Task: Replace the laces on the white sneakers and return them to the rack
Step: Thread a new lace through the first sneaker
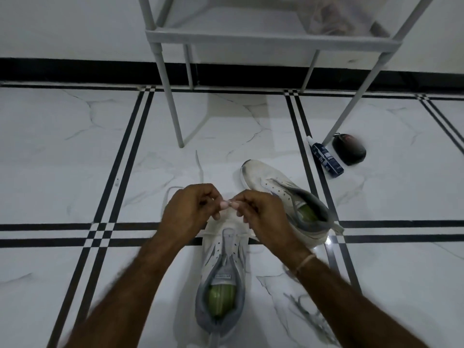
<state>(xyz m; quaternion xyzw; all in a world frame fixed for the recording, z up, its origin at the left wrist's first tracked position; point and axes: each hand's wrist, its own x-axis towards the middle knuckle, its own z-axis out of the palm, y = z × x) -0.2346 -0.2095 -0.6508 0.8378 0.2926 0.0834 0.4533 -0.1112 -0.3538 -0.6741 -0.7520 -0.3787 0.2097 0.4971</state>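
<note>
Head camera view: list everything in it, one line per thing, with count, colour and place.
Sneakers: two, white with grey collars and green insoles; near sneaker under the hands, second sneaker to its right, tilted.
Lace: one, white, pinched above the near sneaker, loose end trailing on the floor.
Rack: one, light grey, top centre, by the wall.
Bag: one, translucent, on the rack's shelf, contents unclear.
Bottle: one, dark blue with white cap, lying by the rack's right front leg.
Black object: one, rounded, right of the bottle.
Floor: white marble tiles, black stripes.
Wristband: one, pale, right wrist.
Left hand: pinches the lace.
Right hand: pinches the lace.
</note>
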